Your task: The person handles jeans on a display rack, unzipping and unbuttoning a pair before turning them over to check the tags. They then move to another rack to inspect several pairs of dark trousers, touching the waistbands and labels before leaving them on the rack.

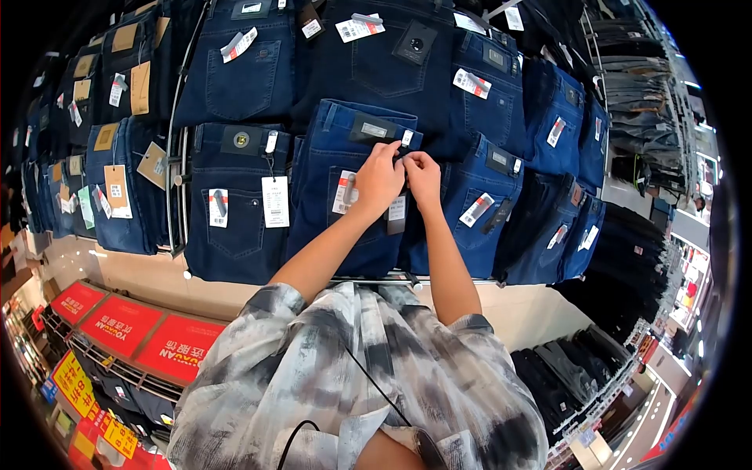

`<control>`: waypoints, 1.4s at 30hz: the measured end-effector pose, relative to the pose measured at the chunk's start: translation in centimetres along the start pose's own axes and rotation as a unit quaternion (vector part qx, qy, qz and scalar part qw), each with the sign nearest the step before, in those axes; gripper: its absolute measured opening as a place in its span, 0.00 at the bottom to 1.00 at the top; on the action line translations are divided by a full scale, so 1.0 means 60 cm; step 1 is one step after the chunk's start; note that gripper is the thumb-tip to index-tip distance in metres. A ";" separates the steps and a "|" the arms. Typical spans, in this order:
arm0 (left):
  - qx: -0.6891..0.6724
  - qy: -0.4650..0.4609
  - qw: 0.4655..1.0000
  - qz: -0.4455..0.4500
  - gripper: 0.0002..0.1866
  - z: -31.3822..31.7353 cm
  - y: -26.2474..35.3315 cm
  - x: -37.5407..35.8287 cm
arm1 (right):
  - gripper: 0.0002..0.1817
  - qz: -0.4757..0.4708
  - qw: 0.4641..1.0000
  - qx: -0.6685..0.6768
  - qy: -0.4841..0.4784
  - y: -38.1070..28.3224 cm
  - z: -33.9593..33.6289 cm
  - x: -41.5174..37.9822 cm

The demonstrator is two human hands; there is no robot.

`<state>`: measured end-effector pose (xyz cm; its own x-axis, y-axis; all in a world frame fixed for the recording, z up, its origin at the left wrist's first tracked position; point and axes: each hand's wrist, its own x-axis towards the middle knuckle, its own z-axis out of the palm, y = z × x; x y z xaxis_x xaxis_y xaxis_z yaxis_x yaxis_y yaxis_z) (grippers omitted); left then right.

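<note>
A folded pair of blue jeans (317, 168) lies in front of me on top of a stack, with a dark waistband patch and a small white sticker. Over its upper right edge, my left hand (380, 182) is closed, thumb and index finger pinched just below the sticker. Beside it my right hand (423, 178) is closed too, its fingertips pinched close to the left ones. Whatever small thing sits between the fingertips is too small to make out. A hang tag (397, 210) hangs below the hands, partly behind my wrists. A white-and-red label (345, 192) shows left of my left hand.
Folded jeans (240, 200) with a long white tag lie to the left, more jeans (482, 184) to the right. A metal rack post (178, 149) stands at the left. Red signs (121, 325) are at lower left; dark trousers (568, 376) hang at lower right.
</note>
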<state>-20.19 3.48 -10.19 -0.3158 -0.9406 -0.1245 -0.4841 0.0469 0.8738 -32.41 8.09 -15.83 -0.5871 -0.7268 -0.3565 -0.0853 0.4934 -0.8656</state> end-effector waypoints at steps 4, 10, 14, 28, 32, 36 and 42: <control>-0.032 0.020 0.999 -0.021 0.18 0.009 0.000 -0.002 | 0.08 -0.023 1.000 -0.008 -0.007 -0.002 -0.002 -0.001; -0.069 0.026 0.997 -0.035 0.19 0.014 0.005 -0.018 | 0.08 -0.054 0.998 -0.019 0.016 -0.017 -0.002 -0.014; -0.106 0.038 0.994 -0.013 0.19 0.025 -0.019 -0.015 | 0.07 -0.053 0.998 -0.014 0.005 -0.009 -0.003 -0.013; -0.027 0.047 0.998 0.037 0.12 0.013 -0.015 0.038 | 0.09 -0.063 0.992 -0.094 0.049 -0.054 -0.004 -0.022; -0.018 0.051 0.998 0.041 0.11 0.015 -0.016 0.038 | 0.09 -0.050 0.992 -0.109 0.050 -0.056 -0.004 -0.025; -0.008 0.056 0.997 0.046 0.10 0.015 -0.017 0.039 | 0.09 -0.044 0.992 -0.107 0.043 -0.054 -0.005 -0.029; 0.027 0.061 0.995 0.078 0.12 0.011 -0.010 0.031 | 0.09 -0.062 0.995 -0.053 0.049 -0.041 -0.003 -0.029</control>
<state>-20.99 1.93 -11.26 -0.2910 -0.9541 0.0712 -0.4815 0.2103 0.8508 -31.32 8.22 -13.03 -0.6422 -0.7377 -0.2084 -0.2429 0.4537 -0.8574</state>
